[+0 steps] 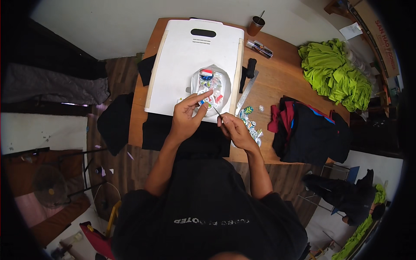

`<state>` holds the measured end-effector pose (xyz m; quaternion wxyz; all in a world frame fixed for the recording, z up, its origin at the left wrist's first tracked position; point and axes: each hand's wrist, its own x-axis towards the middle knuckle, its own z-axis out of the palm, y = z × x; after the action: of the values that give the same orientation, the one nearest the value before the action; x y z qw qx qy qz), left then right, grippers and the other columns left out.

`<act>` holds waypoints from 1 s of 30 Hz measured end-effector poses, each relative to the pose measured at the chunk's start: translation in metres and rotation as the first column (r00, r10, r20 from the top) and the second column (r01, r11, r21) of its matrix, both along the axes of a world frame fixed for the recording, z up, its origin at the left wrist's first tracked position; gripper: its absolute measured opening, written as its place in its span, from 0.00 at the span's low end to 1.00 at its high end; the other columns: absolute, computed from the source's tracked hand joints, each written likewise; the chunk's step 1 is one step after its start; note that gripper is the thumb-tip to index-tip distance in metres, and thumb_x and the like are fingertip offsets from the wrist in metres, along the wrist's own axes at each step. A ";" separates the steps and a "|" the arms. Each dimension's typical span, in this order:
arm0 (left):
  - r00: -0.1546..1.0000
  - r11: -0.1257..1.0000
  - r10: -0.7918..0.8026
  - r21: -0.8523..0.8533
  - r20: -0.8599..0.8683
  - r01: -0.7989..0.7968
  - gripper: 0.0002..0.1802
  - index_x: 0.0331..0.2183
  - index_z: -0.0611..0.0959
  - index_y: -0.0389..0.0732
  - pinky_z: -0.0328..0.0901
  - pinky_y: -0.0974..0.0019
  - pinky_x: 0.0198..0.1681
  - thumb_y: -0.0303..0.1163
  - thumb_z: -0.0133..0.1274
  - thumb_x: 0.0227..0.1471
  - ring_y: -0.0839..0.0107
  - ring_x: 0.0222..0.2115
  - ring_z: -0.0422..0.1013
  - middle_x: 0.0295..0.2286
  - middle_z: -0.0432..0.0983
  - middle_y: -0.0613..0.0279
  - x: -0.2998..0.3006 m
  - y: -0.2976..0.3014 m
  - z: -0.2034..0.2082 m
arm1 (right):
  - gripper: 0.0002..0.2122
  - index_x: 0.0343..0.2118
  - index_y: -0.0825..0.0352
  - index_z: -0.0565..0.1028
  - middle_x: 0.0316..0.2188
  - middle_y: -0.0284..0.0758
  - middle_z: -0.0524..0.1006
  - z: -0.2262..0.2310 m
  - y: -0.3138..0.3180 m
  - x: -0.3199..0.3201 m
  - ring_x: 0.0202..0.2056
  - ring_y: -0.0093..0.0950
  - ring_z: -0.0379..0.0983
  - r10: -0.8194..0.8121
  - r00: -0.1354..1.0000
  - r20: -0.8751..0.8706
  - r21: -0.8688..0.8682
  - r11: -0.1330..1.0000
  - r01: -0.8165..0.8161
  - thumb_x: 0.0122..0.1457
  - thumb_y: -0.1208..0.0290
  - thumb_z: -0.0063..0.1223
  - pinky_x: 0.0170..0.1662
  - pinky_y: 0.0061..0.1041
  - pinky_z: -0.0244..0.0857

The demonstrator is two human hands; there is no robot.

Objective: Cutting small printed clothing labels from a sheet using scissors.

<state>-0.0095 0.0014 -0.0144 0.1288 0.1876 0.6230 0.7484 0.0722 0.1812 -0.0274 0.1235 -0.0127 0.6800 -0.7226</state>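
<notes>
Both hands work over a white board (173, 65) with an oval handle slot. Near its front is a rounded, pale-rimmed recess (227, 89) with several small colourful printed pieces (206, 74). My left hand (185, 117) is over the recess's front left, index finger stretched out. Between its thumb and fingers is a small printed piece (206, 104), partly hidden by the fingers. My right hand (236, 131) pinches a thin dark pointed tool (217, 112), whose exact kind is unclear. The tool's tip points toward the piece at my left thumb.
More printed cut-outs (250, 123) lie right of the board, beside a metal ruler (248, 92). Dark and red folded cloth (305, 130) and a lime-green fabric pile (333, 71) are on the table's right. A brown cup (256, 26) stands at the back. Black cloth (186, 136) hangs at the front edge.
</notes>
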 end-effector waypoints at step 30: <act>0.984 0.982 0.171 0.075 0.055 -0.175 0.21 0.49 0.76 0.29 0.68 0.76 0.41 0.15 0.54 0.52 0.79 0.37 0.72 0.37 0.76 0.58 0.010 0.010 0.007 | 0.16 0.36 0.67 0.66 0.14 0.25 0.58 -0.015 -0.037 0.004 0.16 0.14 0.51 -0.204 0.977 -0.060 -0.206 0.960 0.188 0.70 0.58 0.30 0.20 0.15 0.47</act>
<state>0.0000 0.0112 -0.0072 0.0708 0.1196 0.6031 0.7854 0.0766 0.1445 -0.0427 0.0219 0.0133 0.6067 -0.7946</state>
